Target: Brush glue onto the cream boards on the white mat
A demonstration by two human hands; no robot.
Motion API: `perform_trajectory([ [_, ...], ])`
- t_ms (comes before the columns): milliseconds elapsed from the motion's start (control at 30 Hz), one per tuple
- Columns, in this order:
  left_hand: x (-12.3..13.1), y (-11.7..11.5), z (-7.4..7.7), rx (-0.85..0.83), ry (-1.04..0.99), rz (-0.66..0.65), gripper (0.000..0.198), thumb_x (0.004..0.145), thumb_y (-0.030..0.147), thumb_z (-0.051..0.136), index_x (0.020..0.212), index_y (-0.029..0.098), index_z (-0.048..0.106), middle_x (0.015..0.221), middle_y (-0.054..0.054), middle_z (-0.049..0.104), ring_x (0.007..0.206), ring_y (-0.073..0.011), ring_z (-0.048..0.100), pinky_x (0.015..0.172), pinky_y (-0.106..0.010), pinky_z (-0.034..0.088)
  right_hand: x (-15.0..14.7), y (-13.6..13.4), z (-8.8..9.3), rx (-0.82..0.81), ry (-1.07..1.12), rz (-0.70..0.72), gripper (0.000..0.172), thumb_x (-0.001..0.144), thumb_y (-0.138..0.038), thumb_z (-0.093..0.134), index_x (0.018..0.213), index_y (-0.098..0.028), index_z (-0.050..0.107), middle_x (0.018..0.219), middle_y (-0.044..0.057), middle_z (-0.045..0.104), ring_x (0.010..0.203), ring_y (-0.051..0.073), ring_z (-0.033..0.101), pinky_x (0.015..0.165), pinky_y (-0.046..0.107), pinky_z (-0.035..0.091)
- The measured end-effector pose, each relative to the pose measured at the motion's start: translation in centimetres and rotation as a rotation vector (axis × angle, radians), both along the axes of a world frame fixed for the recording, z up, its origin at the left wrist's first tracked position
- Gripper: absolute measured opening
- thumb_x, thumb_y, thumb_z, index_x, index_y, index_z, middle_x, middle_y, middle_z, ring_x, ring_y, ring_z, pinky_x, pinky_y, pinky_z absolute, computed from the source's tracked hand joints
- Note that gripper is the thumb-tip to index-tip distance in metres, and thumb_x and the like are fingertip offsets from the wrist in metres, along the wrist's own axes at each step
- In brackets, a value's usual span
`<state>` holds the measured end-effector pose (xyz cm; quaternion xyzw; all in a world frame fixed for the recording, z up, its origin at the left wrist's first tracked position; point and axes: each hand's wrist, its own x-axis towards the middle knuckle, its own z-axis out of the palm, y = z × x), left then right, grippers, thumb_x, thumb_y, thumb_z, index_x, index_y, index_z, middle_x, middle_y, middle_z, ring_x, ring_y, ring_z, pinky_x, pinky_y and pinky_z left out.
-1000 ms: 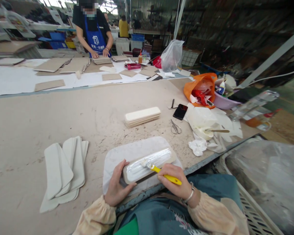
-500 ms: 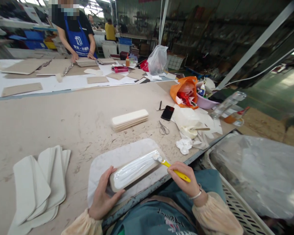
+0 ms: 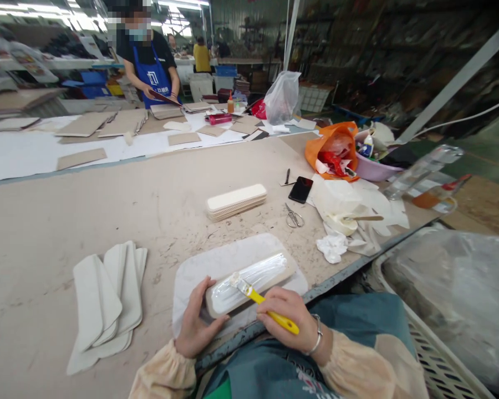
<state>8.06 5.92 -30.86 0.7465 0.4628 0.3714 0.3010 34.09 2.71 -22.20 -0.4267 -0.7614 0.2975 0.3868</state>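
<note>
My right hand (image 3: 289,318) grips a yellow-handled brush (image 3: 260,299), its bristles resting on the left half of a long beige board piece (image 3: 251,280) that shines with wet white glue. My left hand (image 3: 197,324) presses the near left end of that piece, fingers curled on its edge. The piece lies on a pale rounded mat (image 3: 228,260) at the table's near edge.
A stack of beige board pieces (image 3: 237,201) sits mid-table, white fabric pieces (image 3: 108,296) lie to the left. Scissors (image 3: 293,216), a phone (image 3: 301,189), a glue bowl (image 3: 343,221) and an orange bag (image 3: 335,149) are right. A person in a blue apron (image 3: 149,66) works at the far table.
The brush has swept from the right end of the glued piece back to its left half. My left hand stays on the piece. The far person has lifted a board.
</note>
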Motion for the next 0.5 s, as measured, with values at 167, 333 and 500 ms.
perform_trajectory([
  [167, 0.1, 0.0, -0.1, -0.038, -0.018, -0.005, 0.088, 0.073, 0.032, 0.072, 0.144, 0.022, 0.022, 0.131, -0.015, 0.048, 0.124, -0.0302, 0.047, 0.104, -0.053, 0.039, -1.8, 0.6, -0.4, 0.085, -0.145, 0.111, 0.011, 0.084, -0.022, 0.057, 0.091, -0.022, 0.066, 0.078, 0.003, 0.060, 0.067, 0.013, 0.055, 0.063, 0.023, 0.044],
  [333, 0.0, 0.1, -0.3, -0.037, -0.013, -0.007, 0.089, 0.072, 0.033, 0.073, 0.144, 0.022, 0.022, 0.132, -0.016, 0.048, 0.124, -0.0312, 0.047, 0.104, -0.054, 0.039, -1.6, 0.4, -1.0, 0.113, -0.210, 0.092, 0.010, 0.083, -0.022, 0.059, 0.090, -0.022, 0.065, 0.076, 0.002, 0.060, 0.066, 0.013, 0.055, 0.060, 0.023, 0.043],
  [500, 0.0, 0.1, -0.4, -0.021, 0.004, -0.008, 0.089, 0.073, 0.033, 0.073, 0.144, 0.022, 0.021, 0.132, -0.016, 0.048, 0.124, -0.0314, 0.046, 0.104, -0.055, 0.038, 0.4, -0.4, -1.2, 0.090, -0.223, 0.008, 0.016, 0.083, -0.018, 0.057, 0.097, -0.022, 0.064, 0.081, 0.005, 0.061, 0.070, 0.014, 0.057, 0.064, 0.025, 0.046],
])
